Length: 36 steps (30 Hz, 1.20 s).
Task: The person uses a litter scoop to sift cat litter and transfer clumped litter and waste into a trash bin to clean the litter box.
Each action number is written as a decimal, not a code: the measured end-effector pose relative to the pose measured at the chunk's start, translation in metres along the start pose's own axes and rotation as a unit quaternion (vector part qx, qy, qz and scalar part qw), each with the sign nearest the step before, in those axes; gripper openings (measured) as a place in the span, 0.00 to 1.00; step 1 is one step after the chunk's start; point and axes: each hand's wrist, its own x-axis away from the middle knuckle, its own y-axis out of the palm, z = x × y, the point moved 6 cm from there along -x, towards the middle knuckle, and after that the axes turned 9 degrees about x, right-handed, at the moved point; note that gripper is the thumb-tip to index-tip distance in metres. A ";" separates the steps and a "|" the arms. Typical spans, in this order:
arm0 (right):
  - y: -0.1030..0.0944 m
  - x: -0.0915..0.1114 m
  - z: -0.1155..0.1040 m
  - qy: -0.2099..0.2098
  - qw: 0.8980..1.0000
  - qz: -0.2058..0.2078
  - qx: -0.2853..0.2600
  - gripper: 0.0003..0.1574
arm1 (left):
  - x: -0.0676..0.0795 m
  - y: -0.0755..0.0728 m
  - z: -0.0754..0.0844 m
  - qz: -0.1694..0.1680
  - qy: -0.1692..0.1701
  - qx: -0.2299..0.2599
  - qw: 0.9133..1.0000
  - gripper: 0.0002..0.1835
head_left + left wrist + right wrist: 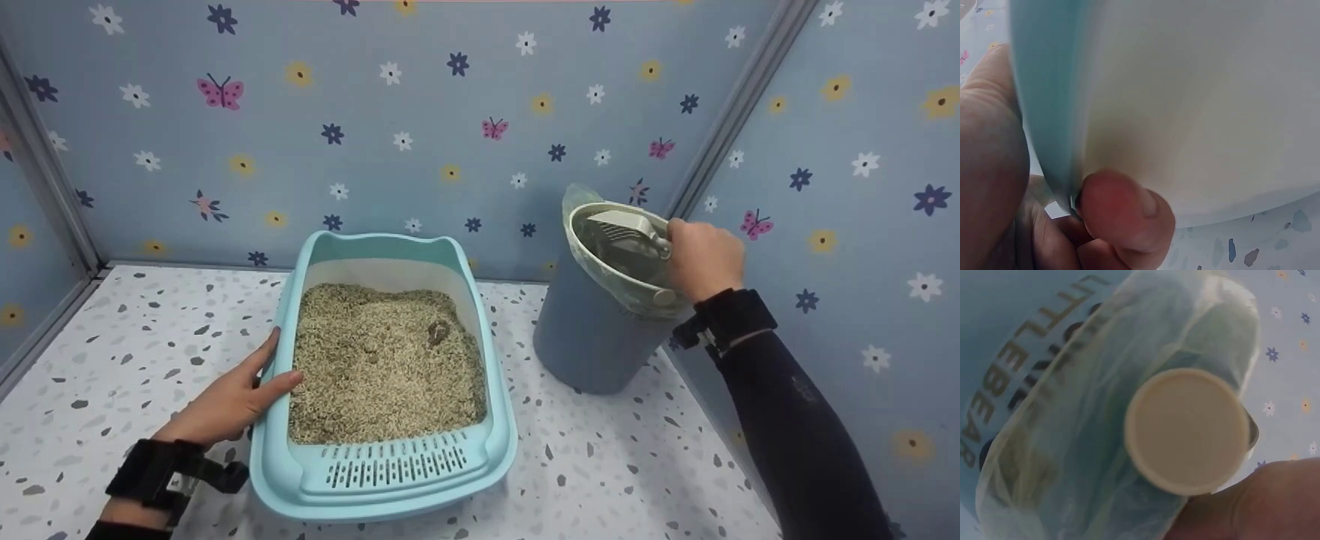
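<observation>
A light blue litter box [496, 390] holds tan, grainy cat litter [375, 367], with a dark clump [439, 332] near its right side. My left hand [229, 401] grips the box's left rim, the thumb over the inner edge. In the left wrist view the fingers curl round that rim [1055, 101]. Over the mouth of a grey-blue bin [592, 337], my right hand [705, 259] holds a pale slotted litter scoop [626, 223] by its handle. The scoop's head is tilted into the opening; what lies inside the bin is hidden.
A thin translucent bag [581, 197] lines the bin and folds over its pale rim. A round beige knob [1188, 430] sticks out from the bin's front. Flowered panels [420, 97] stand behind and at both sides of the speckled white surface [161, 337].
</observation>
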 end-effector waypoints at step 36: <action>-0.069 0.025 -0.167 -0.147 0.980 -0.104 -0.087 0.10 | 0.007 0.006 0.011 0.020 -0.026 -0.015 0.999 0.53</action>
